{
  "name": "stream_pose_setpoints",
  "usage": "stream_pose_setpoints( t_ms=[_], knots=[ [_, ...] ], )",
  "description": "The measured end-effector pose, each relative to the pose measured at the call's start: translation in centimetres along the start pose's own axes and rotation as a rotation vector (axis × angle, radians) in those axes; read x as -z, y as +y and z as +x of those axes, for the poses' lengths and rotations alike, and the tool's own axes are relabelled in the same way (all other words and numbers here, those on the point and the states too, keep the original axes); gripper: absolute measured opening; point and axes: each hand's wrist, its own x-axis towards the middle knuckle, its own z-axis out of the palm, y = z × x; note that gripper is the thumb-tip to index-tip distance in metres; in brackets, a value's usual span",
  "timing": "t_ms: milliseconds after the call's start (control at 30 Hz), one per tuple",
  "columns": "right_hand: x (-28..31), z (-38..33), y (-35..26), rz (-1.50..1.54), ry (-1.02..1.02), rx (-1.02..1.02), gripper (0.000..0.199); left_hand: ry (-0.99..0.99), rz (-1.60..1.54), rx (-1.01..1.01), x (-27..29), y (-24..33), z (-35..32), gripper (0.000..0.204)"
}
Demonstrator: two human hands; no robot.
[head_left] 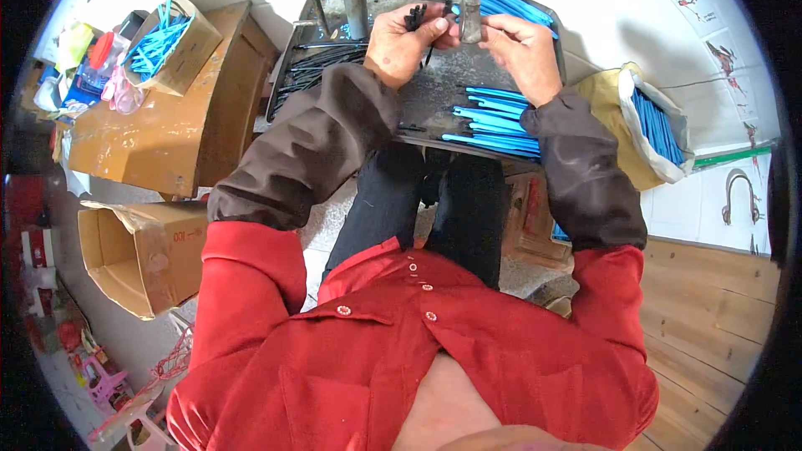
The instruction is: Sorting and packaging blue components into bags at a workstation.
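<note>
Blue plastic strips (499, 119), thin and long, lie in a loose stack on the dark metal surface (426, 100) just below the right hand (528, 54). The left hand (407, 38) is closed in a pinch on a small black plastic piece (415, 15), thumb and fingers pressed together on it. The right hand's fingers are curled, their tips meeting beside a short upright grey metal post (470, 14) on the same surface; whether they grip anything is unclear. More blue strips (510, 4) fan out behind the post. Thin black rods (322, 63) fill a dark tray at the left of the surface.

An open brown cardboard box (180, 46) holding blue strips sits on a brown wooden cabinet (159, 138) to the left. Below it, on the floor, a larger open cardboard box (142, 255) shows a small red print on its side. At the right, a white and yellow sack (635, 129) stands open, with blue strips inside.
</note>
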Motion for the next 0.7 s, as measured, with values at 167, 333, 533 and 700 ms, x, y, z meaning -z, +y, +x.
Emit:
stream_pose_setpoints(
  t_ms=[167,333,533,700],
  knots=[
    [0.9,1.6,0.2,-0.404,-0.081,0.407,0.011,-0.03,0.117,-0.015,0.0,0.3,-0.1,0.015],
    [3.2,1.4,-0.2,-0.266,-0.199,0.038,0.012,0.037,0.441,-0.052,1.1,0.7,0.0,0.019],
    [3.2,1.8,4.6,-0.974,-0.252,0.324,0.018,-0.086,0.468,0.045,-0.5,1.6,-0.5,0.02],
    [3.1,0.5,4.8,-0.959,-0.232,0.413,0.009,-0.047,0.289,-0.035,0.6,1.8,-0.9,0.017]
  ],
)
